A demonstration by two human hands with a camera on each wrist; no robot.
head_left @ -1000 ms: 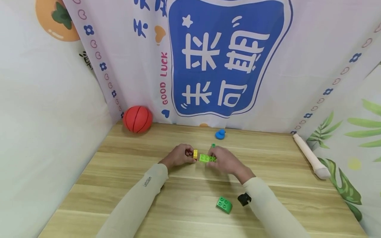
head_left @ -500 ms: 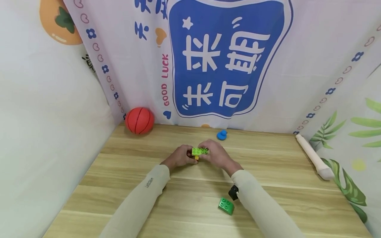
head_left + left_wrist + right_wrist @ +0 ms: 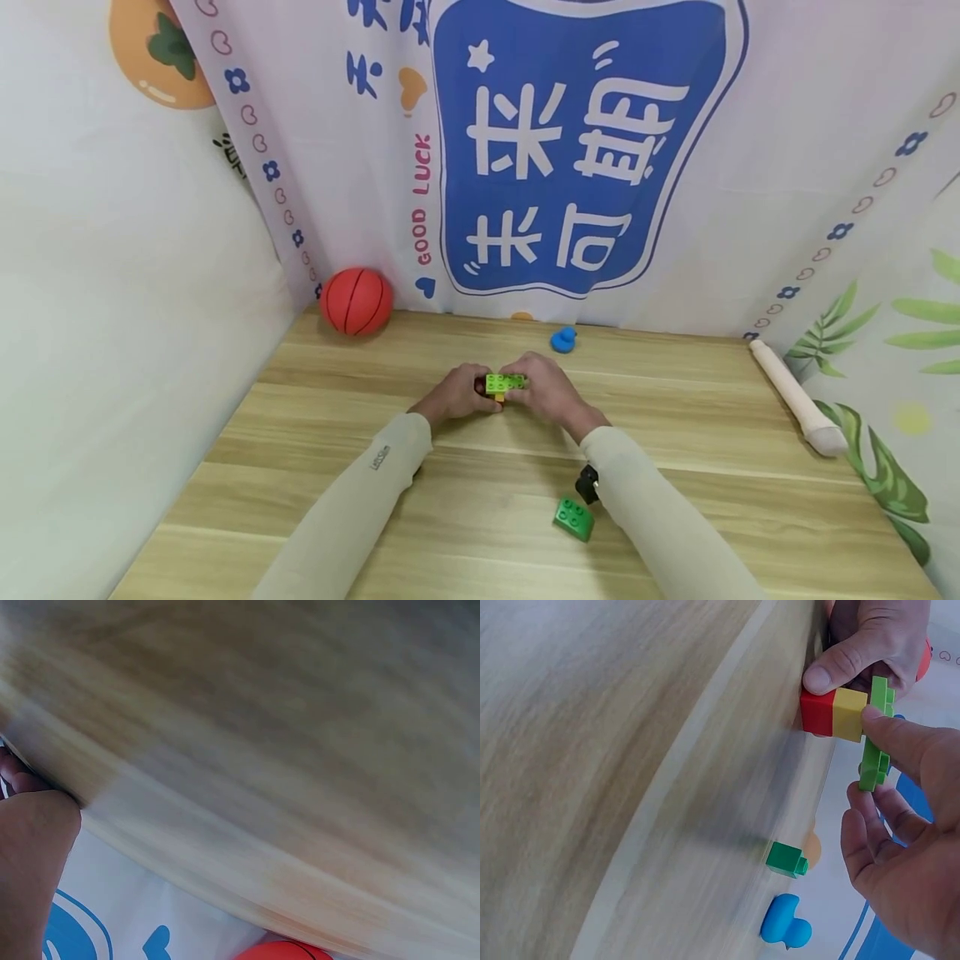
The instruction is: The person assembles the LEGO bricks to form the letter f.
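My left hand grips a red toy building brick low on the wooden table, its thumb pressed along the brick's side. A yellow brick sits on top of the red one. Over the yellow brick lies a long, flat lime-green building brick, overhanging to the right. My right hand pinches that lime brick between thumb and fingers. In the head view the hands hide most of the red brick. The left wrist view shows only part of the left hand at the edge.
A small green brick and a blue toy duck are beyond the right hand. Near the right forearm lies a green curved brick. A red ball stands at the back left, a pale microphone-shaped object at the right edge.
My right hand has moved left, carrying the lime-green brick from beside the yellow brick to over its top. The left hand has kept its hold on the red brick.
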